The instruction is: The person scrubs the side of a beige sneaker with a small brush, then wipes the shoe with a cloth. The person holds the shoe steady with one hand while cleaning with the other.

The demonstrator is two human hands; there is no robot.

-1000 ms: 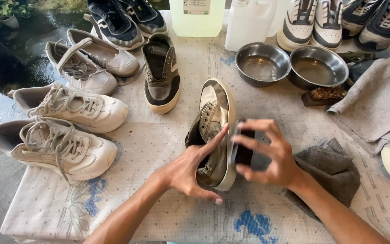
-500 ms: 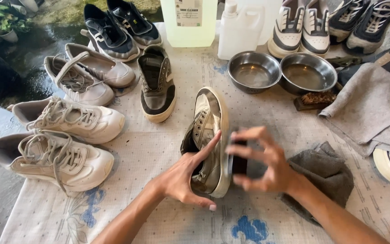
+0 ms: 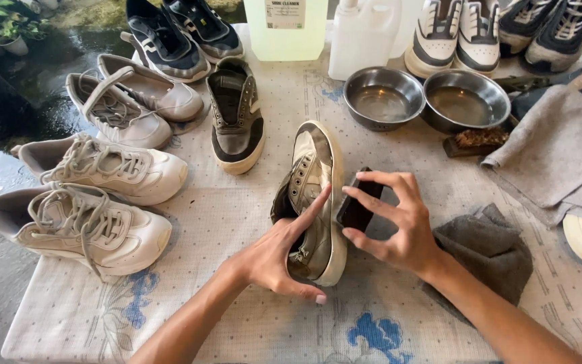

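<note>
A grey-and-cream sneaker (image 3: 314, 178) lies tipped on its side in the middle of the table. My left hand (image 3: 284, 253) grips it at the heel end, index finger stretched along the upper. My right hand (image 3: 395, 219) holds a small dark block (image 3: 358, 209), likely a sponge or brush, pressed against the sneaker's pale sole edge. The block is mostly hidden by my fingers.
Its matching sneaker (image 3: 237, 118) stands behind. Several pale sneakers (image 3: 102, 172) line the left side. Two steel bowls (image 3: 463, 101) with liquid, a wooden brush (image 3: 476, 141), a clear bottle (image 3: 284, 27), a white jug (image 3: 362, 37) and more shoes stand at the back. Grey cloths (image 3: 493, 249) lie right.
Both hands stay on the sneaker. My right hand with the dark block has shifted slightly along the sole edge; the view has drifted a little.
</note>
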